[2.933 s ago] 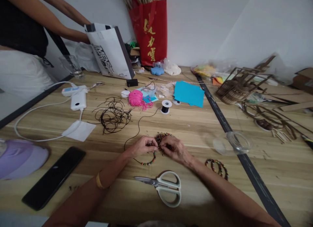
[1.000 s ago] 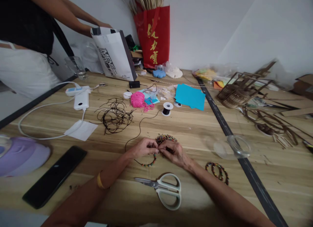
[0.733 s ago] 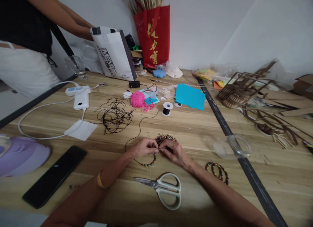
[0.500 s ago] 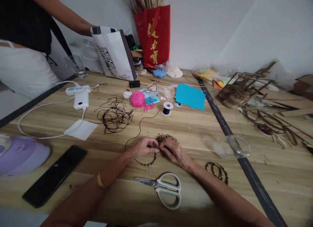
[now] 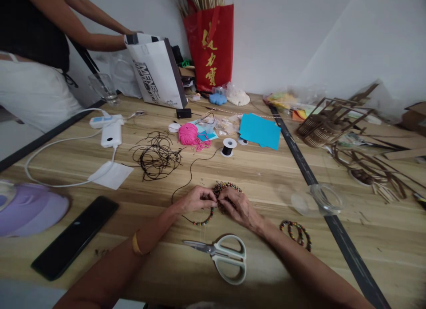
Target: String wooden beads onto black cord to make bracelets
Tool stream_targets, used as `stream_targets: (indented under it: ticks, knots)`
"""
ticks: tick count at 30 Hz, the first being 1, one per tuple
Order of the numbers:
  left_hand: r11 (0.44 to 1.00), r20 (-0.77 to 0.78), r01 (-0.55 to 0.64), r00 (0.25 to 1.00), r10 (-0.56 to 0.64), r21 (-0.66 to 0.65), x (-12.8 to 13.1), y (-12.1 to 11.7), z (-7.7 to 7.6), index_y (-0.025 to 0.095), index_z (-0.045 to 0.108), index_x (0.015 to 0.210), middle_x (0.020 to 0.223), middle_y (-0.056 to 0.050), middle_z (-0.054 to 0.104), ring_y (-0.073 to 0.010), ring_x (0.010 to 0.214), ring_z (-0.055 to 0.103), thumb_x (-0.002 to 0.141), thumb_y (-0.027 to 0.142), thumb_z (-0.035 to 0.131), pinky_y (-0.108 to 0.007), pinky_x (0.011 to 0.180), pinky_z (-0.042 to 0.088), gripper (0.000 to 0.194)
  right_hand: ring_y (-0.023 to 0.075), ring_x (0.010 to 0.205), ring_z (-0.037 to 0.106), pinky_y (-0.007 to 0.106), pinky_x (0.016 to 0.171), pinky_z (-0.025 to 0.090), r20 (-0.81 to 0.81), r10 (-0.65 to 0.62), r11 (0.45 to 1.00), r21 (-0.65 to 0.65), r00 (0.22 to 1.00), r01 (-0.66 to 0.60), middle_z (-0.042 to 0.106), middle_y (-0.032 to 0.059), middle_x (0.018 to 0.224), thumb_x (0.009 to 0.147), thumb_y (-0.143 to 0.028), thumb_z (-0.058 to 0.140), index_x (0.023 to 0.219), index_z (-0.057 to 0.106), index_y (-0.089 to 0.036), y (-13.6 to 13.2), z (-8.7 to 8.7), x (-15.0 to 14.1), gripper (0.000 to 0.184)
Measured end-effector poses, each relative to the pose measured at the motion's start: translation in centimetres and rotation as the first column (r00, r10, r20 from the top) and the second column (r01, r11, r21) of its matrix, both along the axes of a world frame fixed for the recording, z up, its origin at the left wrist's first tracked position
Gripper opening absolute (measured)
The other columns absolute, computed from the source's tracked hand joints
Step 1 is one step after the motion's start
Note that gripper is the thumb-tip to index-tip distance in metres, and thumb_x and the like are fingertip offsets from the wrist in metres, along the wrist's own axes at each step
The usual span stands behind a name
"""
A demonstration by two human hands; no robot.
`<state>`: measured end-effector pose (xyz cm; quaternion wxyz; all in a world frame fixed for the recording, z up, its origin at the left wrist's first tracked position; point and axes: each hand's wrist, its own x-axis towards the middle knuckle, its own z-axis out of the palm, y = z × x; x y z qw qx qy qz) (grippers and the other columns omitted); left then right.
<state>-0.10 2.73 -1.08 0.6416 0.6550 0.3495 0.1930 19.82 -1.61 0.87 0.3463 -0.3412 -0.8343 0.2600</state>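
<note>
My left hand (image 5: 199, 200) is closed, its fingertips pinching the end of a black cord (image 5: 191, 176) strung with coloured beads. The strung beads (image 5: 203, 222) hang in a curve below it onto the table. My right hand (image 5: 237, 206) is closed too, its fingertips meeting the left ones; whether it pinches the cord or a bead is too small to make out. Just behind both hands lies a heap of loose multicoloured beads (image 5: 227, 185), partly hidden by them. The cord runs back to a white spool (image 5: 229, 143) of black cord. Scissors (image 5: 218, 254) with pale handles lie in front of my hands.
Two finished beaded bracelets (image 5: 296, 233) lie by my right forearm, near a clear round container (image 5: 326, 200). A black phone (image 5: 76, 238) and purple cap (image 5: 31, 209) are left. Tangled black cord (image 5: 158, 156) and pink yarn (image 5: 188, 134) lie behind. Another person's arms reach into a white paper bag (image 5: 158, 73).
The other person's second arm has come into view at the paper bag. My hands stay almost in the same place over the beads.
</note>
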Motion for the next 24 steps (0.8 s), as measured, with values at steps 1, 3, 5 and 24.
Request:
stream_targets:
  ticks: [1, 3, 5, 24]
  knots:
    - [1.000, -0.001, 0.002, 1.000, -0.002, 0.007, 0.0, 0.0, -0.1, 0.011, 0.066, 0.072, 0.056, 0.003, 0.054, -0.0078, 0.054, 0.043, 0.068, 0.037, 0.072, -0.018, 0.051, 0.033, 0.028, 0.0163, 0.075, 0.054, 0.028, 0.070, 0.046, -0.002, -0.001, 1.000, 0.000, 1.000, 0.001, 0.059, 0.0058, 0.081, 0.098, -0.024, 0.039, 0.090, 0.054, -0.018, 0.0, 0.0, 0.0, 0.018]
    - [1.000, -0.005, 0.003, 1.000, -0.003, 0.014, 0.0, 0.0, -0.1, 0.011, 0.066, 0.072, 0.055, 0.003, 0.053, -0.0074, 0.053, 0.042, 0.068, 0.036, 0.072, -0.018, 0.051, 0.032, 0.027, 0.0164, 0.075, 0.055, 0.028, 0.070, 0.046, -0.003, 0.000, 1.000, -0.003, 1.000, 0.000, 0.058, 0.0056, 0.080, 0.098, -0.024, 0.039, 0.090, 0.054, -0.018, 0.0, 0.1, 0.0, 0.018]
    - [1.000, -0.010, -0.002, 1.000, 0.002, 0.008, 0.0, 0.0, 0.0, 0.011, 0.066, 0.072, 0.054, 0.004, 0.053, -0.0072, 0.052, 0.042, 0.069, 0.036, 0.072, -0.018, 0.050, 0.032, 0.026, 0.0167, 0.076, 0.055, 0.028, 0.070, 0.046, -0.004, 0.004, 1.000, -0.010, 1.000, -0.004, 0.059, 0.0060, 0.082, 0.098, -0.024, 0.040, 0.091, 0.055, -0.018, 0.1, 0.1, 0.1, 0.017]
    - [0.995, 0.014, -0.021, 1.000, 0.022, -0.095, -0.1, -0.1, -0.2, 0.013, 0.053, 0.077, 0.070, -0.004, 0.068, -0.0096, 0.057, 0.059, 0.073, 0.042, 0.069, -0.018, 0.052, 0.044, 0.033, 0.0147, 0.071, 0.054, 0.023, 0.062, 0.037, 0.523, -0.011, 0.998, 0.053, 0.852, -0.020, 0.058, 0.0030, 0.078, 0.088, -0.010, 0.052, 0.076, 0.059, -0.019, 1.1, 2.3, 3.4, 0.016]
